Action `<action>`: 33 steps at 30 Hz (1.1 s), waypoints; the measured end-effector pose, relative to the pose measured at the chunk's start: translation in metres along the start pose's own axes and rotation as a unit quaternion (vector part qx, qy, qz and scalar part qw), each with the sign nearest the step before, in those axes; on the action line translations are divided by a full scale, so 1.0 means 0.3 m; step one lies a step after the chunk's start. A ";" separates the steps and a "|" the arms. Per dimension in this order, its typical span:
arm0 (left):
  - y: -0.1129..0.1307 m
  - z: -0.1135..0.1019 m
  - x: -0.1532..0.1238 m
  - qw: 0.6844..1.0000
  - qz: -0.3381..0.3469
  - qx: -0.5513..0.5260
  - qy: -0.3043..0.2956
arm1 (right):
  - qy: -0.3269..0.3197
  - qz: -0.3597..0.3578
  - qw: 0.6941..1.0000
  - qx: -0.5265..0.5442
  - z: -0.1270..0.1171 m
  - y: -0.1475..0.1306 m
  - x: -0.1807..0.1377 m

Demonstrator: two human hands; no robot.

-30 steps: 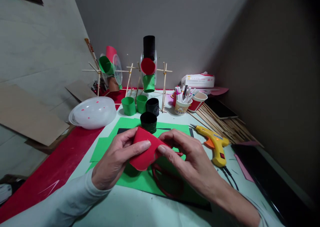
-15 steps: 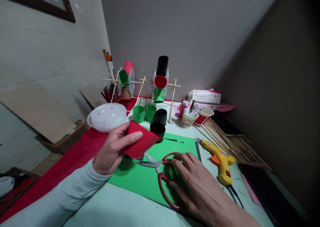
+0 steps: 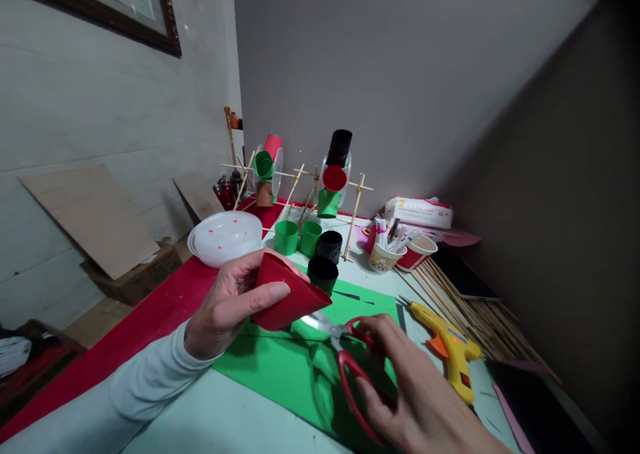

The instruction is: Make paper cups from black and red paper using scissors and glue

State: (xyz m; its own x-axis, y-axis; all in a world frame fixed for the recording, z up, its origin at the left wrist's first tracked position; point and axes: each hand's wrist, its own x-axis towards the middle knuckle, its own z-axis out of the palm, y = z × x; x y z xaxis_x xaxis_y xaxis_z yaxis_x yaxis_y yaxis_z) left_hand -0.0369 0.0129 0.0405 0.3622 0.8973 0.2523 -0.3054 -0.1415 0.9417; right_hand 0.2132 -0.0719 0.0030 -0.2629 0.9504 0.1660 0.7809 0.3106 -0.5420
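Observation:
My left hand pinches a red paper tube, slightly flattened, its open end facing right. My right hand has its fingers at the handles of the red-handled scissors. Their blades are parted, and the tips pass behind or under the red tube's lower edge. Beneath both hands lies a green sheet. Just past the red tube stand a black paper cup and another black cup, beside two green paper cups.
Stick frames with wheels of coloured tubes stand at the back. A yellow glue gun lies at right, near wooden sticks and a cup of pens. A white plastic bowl sits at left.
My right hand has lifted the scissors off the green sheet, up and to the right. The red tube has opened a little in my left hand. The view has shifted slightly.

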 end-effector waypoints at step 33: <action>-0.110 0.084 -0.063 0.977 -0.193 0.085 -0.036 | 0.173 0.044 0.916 0.360 0.060 -0.120 0.019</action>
State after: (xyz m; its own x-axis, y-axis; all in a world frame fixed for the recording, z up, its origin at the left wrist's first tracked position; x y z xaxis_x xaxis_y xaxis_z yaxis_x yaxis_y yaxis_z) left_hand -0.0115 -0.0100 0.0103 0.4837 0.8669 -0.1205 0.0145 0.1297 0.9914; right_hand 0.1734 -0.0778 0.0088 0.0757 0.9573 0.2792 0.1822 0.2620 -0.9477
